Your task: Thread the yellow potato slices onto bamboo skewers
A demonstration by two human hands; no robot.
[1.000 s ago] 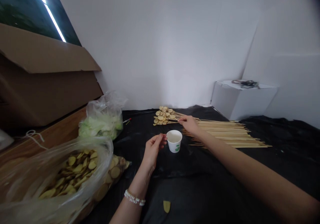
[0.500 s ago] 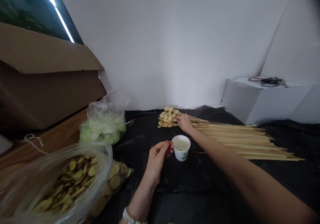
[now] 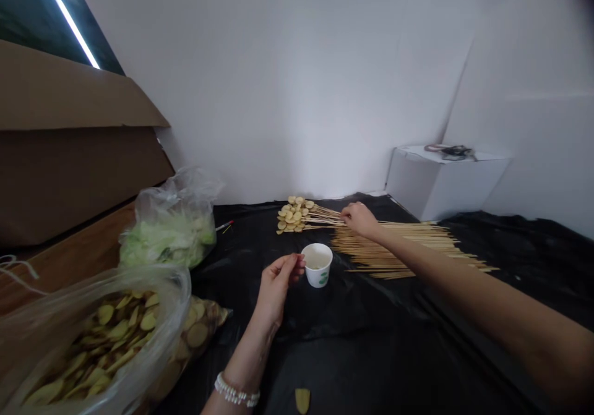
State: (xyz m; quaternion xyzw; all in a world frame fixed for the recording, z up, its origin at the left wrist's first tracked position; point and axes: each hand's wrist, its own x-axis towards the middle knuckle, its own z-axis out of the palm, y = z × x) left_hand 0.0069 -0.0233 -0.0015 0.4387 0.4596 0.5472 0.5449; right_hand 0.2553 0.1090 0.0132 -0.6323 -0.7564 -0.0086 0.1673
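Note:
My left hand (image 3: 277, 282), a beaded bracelet on its wrist, pinches the left rim of a white paper cup (image 3: 318, 278) with a green print. The cup stands upright, with a little pale stuff inside. Farther back, my right hand (image 3: 361, 218) is closed at the thin wooden skewers that carry potato slices (image 3: 293, 214). Its fingertips seem to grip one skewer, though the sticks overlap there. Many bare skewers (image 3: 394, 251) lie side by side beneath and beyond my right forearm.
An open plastic bag of potato slices (image 3: 106, 341) sits at the front left. Behind it is a bag of pale green vegetable pieces (image 3: 169, 232). One loose slice (image 3: 302, 401) lies on the black sheet (image 3: 371, 353). A white box (image 3: 417, 180) stands back right, a cardboard box (image 3: 69, 174) left.
My right hand has shifted rightward along the skewers, away from the potato slices. My left hand stays at the cup. The whole view has turned slightly right, and the loose slice now shows.

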